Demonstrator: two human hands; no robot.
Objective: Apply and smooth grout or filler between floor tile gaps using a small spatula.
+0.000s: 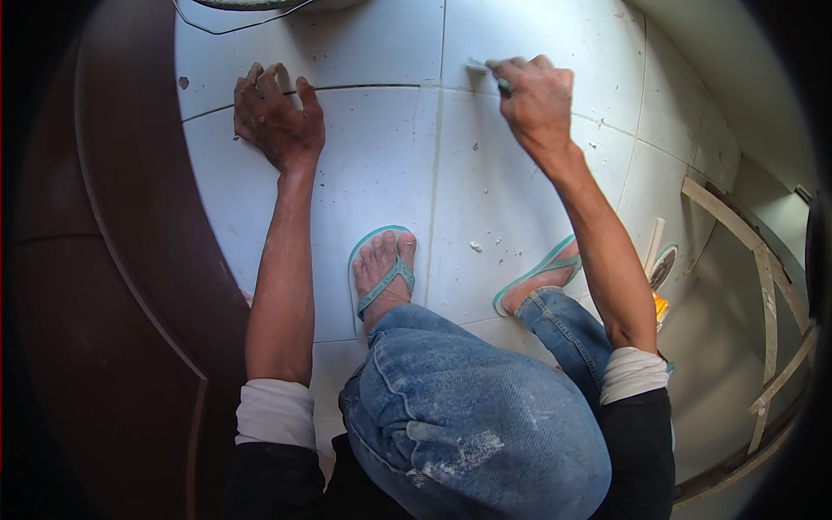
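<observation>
On the white tiled floor (pixel 373 191), my right hand (pixel 539 97) grips a small scraper (pixel 477 68) with a dark green handle. Its thin pale blade points left and meets the tile close to a joint; most of the handle is hidden in my fist. Farther left, my left hand (pixel 279 121) leans on the tiles with bent, spread fingers and nothing visible in them. A dark, unfilled joint (pixel 364 87) runs from beside that hand towards the scraper.
A bucket (pixel 325 4) with a wire handle stands at the far edge. Dark brown panelling (pixel 130 173) lines the left. Wooden strips (pixel 767 295) lie at the right, near an orange item (pixel 660 307). White crumbs (pixel 476 247) dot the tiles around my sandalled feet (pixel 386 269).
</observation>
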